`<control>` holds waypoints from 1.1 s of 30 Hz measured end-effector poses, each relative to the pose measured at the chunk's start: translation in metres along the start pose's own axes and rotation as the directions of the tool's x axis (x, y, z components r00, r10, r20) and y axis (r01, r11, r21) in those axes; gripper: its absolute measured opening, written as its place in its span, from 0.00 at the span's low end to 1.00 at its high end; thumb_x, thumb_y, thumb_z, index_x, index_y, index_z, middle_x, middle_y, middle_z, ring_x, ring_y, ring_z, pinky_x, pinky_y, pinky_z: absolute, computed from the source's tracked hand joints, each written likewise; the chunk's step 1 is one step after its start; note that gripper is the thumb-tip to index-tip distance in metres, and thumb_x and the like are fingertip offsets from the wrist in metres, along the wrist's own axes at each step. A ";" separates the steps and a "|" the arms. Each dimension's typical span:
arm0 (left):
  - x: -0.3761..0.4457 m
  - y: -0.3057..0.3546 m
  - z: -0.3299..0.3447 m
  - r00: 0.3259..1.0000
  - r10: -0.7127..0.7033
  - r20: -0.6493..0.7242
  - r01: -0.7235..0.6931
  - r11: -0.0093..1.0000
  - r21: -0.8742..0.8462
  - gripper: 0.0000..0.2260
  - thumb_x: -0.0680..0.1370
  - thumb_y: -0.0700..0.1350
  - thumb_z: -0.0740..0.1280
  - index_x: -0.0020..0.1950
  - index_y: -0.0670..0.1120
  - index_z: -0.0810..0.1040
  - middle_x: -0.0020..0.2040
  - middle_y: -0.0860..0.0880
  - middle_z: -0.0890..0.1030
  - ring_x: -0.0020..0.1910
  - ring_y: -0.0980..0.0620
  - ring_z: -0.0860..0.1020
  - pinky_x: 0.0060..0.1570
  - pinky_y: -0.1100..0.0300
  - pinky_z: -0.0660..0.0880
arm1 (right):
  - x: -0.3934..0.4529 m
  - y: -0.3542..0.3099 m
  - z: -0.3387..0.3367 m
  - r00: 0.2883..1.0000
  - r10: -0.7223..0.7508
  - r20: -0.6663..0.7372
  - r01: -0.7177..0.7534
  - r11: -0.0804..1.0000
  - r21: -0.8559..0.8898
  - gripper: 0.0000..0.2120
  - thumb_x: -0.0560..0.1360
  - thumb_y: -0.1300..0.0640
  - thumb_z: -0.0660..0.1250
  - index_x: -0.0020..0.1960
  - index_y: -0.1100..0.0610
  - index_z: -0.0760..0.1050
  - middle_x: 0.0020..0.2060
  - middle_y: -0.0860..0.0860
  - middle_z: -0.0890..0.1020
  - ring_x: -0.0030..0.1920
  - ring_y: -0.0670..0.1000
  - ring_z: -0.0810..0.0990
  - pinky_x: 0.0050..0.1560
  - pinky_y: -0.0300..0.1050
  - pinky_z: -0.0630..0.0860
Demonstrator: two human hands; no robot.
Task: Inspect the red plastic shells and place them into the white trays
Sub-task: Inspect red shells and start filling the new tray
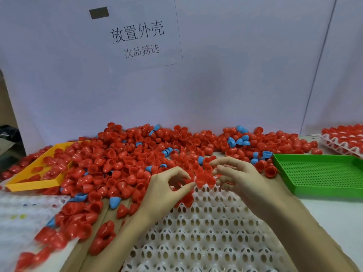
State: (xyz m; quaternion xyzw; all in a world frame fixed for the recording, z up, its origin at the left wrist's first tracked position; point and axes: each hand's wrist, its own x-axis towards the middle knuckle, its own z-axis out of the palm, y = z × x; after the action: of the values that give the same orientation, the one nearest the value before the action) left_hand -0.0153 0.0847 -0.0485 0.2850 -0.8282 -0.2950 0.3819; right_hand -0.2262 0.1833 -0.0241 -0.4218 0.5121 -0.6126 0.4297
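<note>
A big pile of red plastic shells [125, 154] covers the table behind a white tray [206, 232] with egg-shaped holes. Two red shells [205, 179] sit in the tray's far row, between my hands. My left hand [167, 193] hovers over the tray's far left corner, its fingers curled round a red shell that shows between thumb and fingers. My right hand [237, 177] is at the far edge, fingers curled, with a red shell partly visible under them.
Blue shells [238, 141] are scattered through the pile. An orange tray [29, 185] holding red shells lies at the left, and a green perforated tray [324, 175] at the right. A filled white tray [341, 142] stands far right. Another white tray [21, 214] lies blurred at the near left.
</note>
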 end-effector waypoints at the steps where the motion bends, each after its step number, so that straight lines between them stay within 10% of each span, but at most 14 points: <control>1: -0.008 0.003 0.000 0.999 0.035 -0.012 -0.035 0.999 0.007 0.05 0.76 0.50 0.78 0.47 0.57 0.82 0.45 0.59 0.85 0.47 0.57 0.84 0.47 0.67 0.79 | -0.002 0.000 0.002 0.999 -0.030 0.017 0.031 0.996 -0.083 0.09 0.83 0.60 0.68 0.53 0.52 0.87 0.41 0.51 0.82 0.40 0.48 0.80 0.41 0.39 0.78; 10: -0.026 0.006 0.005 0.993 0.104 -0.050 -0.101 0.993 0.060 0.21 0.77 0.48 0.78 0.62 0.61 0.71 0.53 0.62 0.82 0.55 0.60 0.83 0.55 0.66 0.78 | -0.009 0.002 0.014 0.911 -0.166 0.377 0.365 0.750 -0.551 0.17 0.80 0.66 0.69 0.56 0.44 0.85 0.50 0.42 0.86 0.50 0.48 0.85 0.51 0.48 0.84; 33: -0.028 -0.007 0.007 0.999 -0.002 -0.044 0.015 0.960 0.278 0.05 0.80 0.50 0.73 0.54 0.57 0.80 0.52 0.64 0.77 0.60 0.63 0.73 0.66 0.60 0.71 | -0.003 0.031 0.012 0.948 -0.208 0.243 0.315 0.484 -0.816 0.03 0.80 0.51 0.72 0.53 0.44 0.82 0.42 0.41 0.81 0.46 0.39 0.79 0.44 0.34 0.77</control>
State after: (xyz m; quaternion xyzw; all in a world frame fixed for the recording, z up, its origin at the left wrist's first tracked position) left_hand -0.0043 0.1016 -0.0704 0.3458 -0.8517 -0.1709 0.3547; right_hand -0.2110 0.1792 -0.0534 -0.6827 0.6490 -0.3205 0.1002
